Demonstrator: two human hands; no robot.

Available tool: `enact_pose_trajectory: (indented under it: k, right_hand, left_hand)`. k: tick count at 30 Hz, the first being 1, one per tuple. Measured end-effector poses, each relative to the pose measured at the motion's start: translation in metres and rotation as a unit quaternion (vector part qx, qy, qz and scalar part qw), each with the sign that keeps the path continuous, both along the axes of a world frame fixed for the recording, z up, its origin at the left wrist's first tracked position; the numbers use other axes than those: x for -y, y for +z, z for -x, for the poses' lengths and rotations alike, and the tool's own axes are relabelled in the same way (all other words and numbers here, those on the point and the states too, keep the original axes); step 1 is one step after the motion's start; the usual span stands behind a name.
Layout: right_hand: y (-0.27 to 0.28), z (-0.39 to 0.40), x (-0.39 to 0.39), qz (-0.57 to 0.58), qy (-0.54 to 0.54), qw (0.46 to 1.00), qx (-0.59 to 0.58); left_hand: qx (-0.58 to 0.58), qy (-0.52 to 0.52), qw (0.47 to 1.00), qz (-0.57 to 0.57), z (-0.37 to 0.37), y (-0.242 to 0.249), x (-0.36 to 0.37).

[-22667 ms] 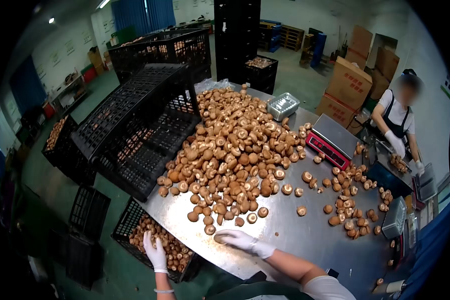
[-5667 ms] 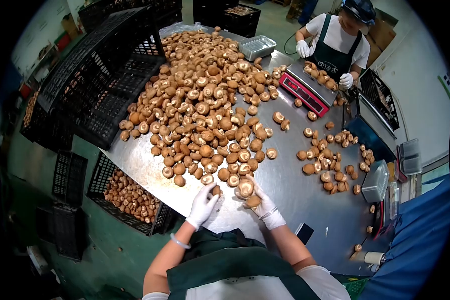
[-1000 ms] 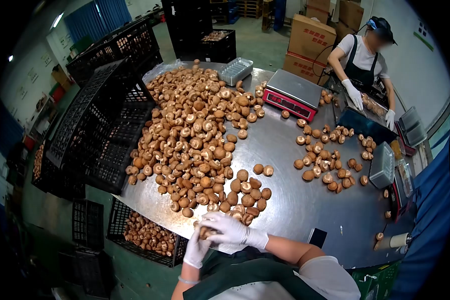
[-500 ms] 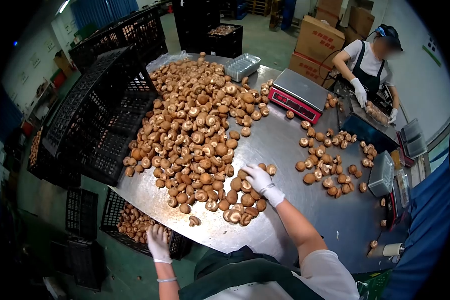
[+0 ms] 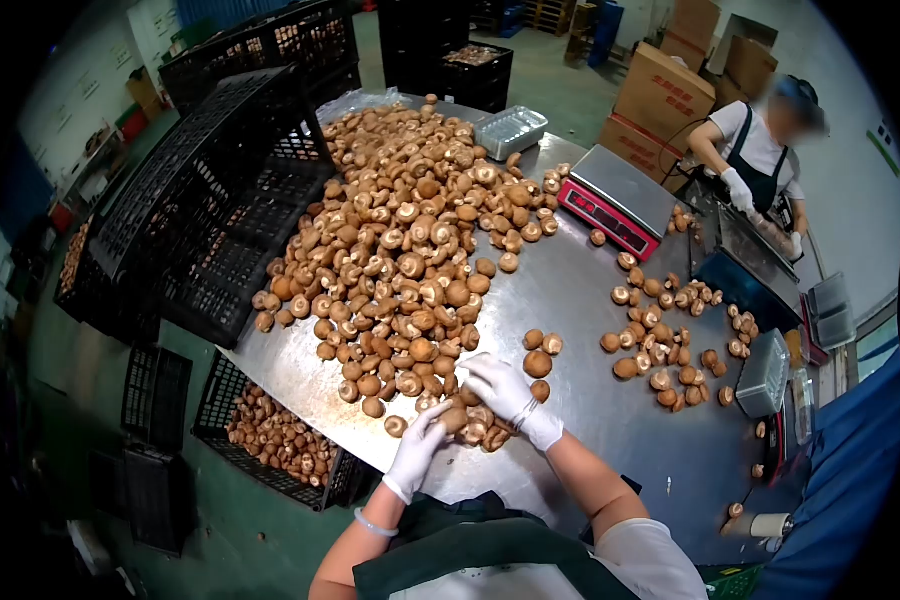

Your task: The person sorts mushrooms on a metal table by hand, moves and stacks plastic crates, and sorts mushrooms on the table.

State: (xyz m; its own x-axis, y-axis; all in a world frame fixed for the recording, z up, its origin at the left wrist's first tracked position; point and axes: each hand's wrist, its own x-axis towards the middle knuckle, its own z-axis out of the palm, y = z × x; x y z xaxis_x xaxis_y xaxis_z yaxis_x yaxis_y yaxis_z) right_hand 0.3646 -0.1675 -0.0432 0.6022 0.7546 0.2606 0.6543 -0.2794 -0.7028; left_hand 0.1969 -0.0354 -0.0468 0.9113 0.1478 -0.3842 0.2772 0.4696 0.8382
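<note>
Both of my hands wear white gloves and meet over the near edge of the mushroom pile [image 5: 410, 260]. My left hand [image 5: 417, 455] has its fingers and thumb closed around a brown mushroom [image 5: 453, 419]. My right hand [image 5: 505, 390] lies just right of it, fingers stretched over the mushrooms there, its fingertips partly hiding them. Below its palm sits a small cluster of mushrooms [image 5: 485, 432], some with pale undersides up. Apart from the pile, to the right of my right hand, lie several loose mushrooms [image 5: 538, 364].
A black crate [image 5: 320, 492] of mushrooms stands below the table's left edge. A large black crate [image 5: 205, 270] lies tilted beside the pile. Beyond are a clear tray [image 5: 510, 132] and a red scale [image 5: 610, 218]. At right, a co-worker [image 5: 765, 150] handles a pack; more mushrooms [image 5: 660, 345] are scattered nearer.
My left hand has come up from over the lower crate to the table and closed on a mushroom. My right hand has moved left and slightly down, leaving several mushrooms to its right.
</note>
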Motion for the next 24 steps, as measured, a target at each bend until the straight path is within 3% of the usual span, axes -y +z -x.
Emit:
enact_pose_trajectory:
  k: [1, 3, 4, 5, 6, 8, 11, 13, 15, 17, 20, 21, 23, 24]
  right_hand:
    - [-0.014, -0.007, -0.001, 0.039, -0.036, 0.996, 0.072]
    - [-0.034, -0.021, -0.001, 0.155, -0.009, 0.980, 0.123]
    - [-0.039, -0.024, 0.002, 0.166, 0.011, 0.977, 0.130]
    - [-0.044, -0.026, 0.005, 0.167, 0.011, 0.978, 0.126]
    - [-0.042, -0.028, 0.005, 0.164, -0.002, 0.984, 0.067]
    - [-0.035, -0.032, 0.005, 0.164, -0.013, 0.986, 0.012]
    - [-0.008, -0.026, 0.008, -0.013, -0.103, 0.964, -0.243]
    - [-0.003, -0.022, 0.008, -0.068, -0.097, 0.948, -0.297]
    - [-0.004, -0.020, 0.006, -0.146, -0.084, 0.854, -0.493]
    - [-0.003, -0.014, 0.006, -0.128, -0.086, 0.839, -0.522]
    - [-0.006, 0.001, 0.003, -0.205, -0.043, 0.791, -0.574]
    - [-0.001, 0.006, 0.000, -0.202, -0.042, 0.791, -0.576]
    - [0.024, 0.022, -0.010, -0.152, -0.027, 0.907, -0.393]
    - [0.031, 0.030, -0.013, -0.144, -0.015, 0.902, -0.407]
  left_hand:
    - [0.025, 0.052, 0.996, 0.067, -0.001, -0.003, 0.002]
    - [0.046, 0.079, 0.978, 0.187, -0.001, -0.011, -0.002]
    - [0.044, 0.080, 0.978, 0.186, -0.002, -0.016, -0.005]
    - [0.053, 0.095, 0.954, 0.278, -0.001, -0.022, -0.008]
    - [0.063, 0.110, 0.920, 0.370, -0.001, -0.027, -0.009]
    - [0.082, 0.113, 0.911, 0.389, 0.001, -0.036, -0.011]
    - [0.083, 0.132, 0.892, 0.424, 0.002, -0.043, -0.013]
    - [0.023, 0.168, 0.880, 0.444, 0.001, -0.044, -0.012]
    - [0.037, 0.177, 0.875, 0.449, 0.000, -0.042, -0.011]
    - [0.012, 0.186, 0.873, 0.450, -0.001, -0.036, -0.009]
    - [0.020, 0.184, 0.877, 0.444, 0.000, -0.035, -0.008]
    - [0.020, 0.183, 0.880, 0.438, 0.000, -0.035, -0.008]
    - [0.022, 0.189, 0.879, 0.437, 0.000, -0.032, -0.008]
    - [0.022, 0.198, 0.883, 0.426, 0.000, -0.030, -0.008]
